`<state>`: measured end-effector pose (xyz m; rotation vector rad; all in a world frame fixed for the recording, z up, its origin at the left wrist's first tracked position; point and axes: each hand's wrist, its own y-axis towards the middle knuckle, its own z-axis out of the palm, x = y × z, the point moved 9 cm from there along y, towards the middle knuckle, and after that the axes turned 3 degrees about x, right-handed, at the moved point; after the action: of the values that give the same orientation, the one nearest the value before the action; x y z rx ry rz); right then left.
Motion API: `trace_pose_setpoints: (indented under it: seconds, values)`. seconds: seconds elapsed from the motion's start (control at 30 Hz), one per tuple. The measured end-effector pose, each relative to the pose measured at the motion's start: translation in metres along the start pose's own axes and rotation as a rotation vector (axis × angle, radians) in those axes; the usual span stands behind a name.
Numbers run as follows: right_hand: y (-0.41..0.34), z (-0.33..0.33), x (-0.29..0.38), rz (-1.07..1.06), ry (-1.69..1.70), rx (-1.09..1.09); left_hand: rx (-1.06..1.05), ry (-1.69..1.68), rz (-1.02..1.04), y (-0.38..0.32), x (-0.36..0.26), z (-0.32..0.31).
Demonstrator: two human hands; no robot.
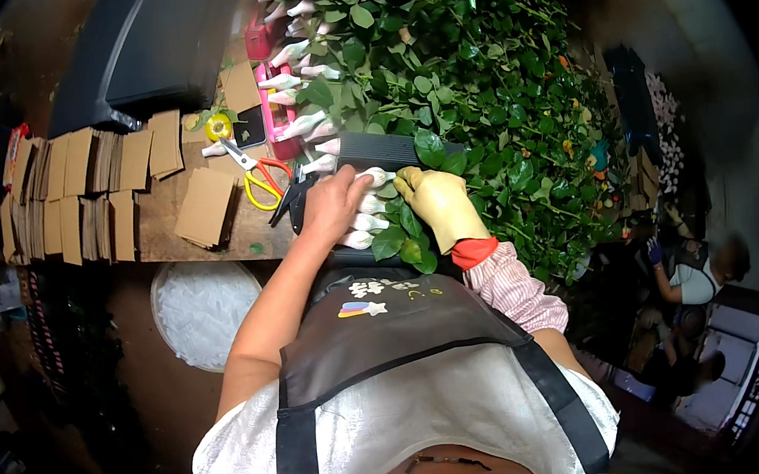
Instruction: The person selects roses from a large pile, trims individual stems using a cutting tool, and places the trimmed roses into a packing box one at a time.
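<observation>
My left hand (331, 206), bare, has its fingertips at the head of a rose bud in a white mesh sleeve (379, 176). My right hand (437, 204), in a pale yellow glove, pinches the stem side of that same bud. Below these hands several more white-netted rose buds (369, 222) lie in a row, their leafy stems pointing right. A dark ribbed board (381, 150) sits just above them. Left of my left hand is a black tool (299, 200), partly hidden, beside scissors with red and yellow handles (262, 187).
Rose stems with green leaves (474, 81) are heaped at the right. Stacked cardboard pieces (206, 208) stand on the wooden table (160, 225) at left, near a yellow tape roll (218, 127) and a phone (250, 127). A round tub of white sleeves (207, 314) stands below. A co-worker (696, 280) is far right.
</observation>
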<state>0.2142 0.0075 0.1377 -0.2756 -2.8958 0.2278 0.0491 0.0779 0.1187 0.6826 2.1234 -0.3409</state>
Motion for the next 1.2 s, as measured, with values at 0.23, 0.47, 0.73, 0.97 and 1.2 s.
trace_pose_setpoints:
  seconds: [0.23,0.47,0.73,0.97,1.2]
  values:
    - [-0.001,-0.004,0.002,0.039,0.04,-0.009,-0.156,-0.115,0.059,-0.017,-0.004,-0.018]
    - [-0.003,-0.008,0.0,0.035,0.133,0.106,-0.292,-0.596,-0.275,-0.032,0.066,-0.059]
    - [0.012,0.019,0.009,0.113,-0.128,0.36,0.023,-0.572,-0.399,-0.015,0.074,0.032]
    - [0.009,0.01,0.009,0.083,-0.061,0.311,-0.427,-0.886,-0.518,-0.039,0.081,-0.023]
    - [0.001,0.001,0.017,0.041,0.026,0.474,0.07,-0.227,-0.241,-0.028,0.053,-0.017]
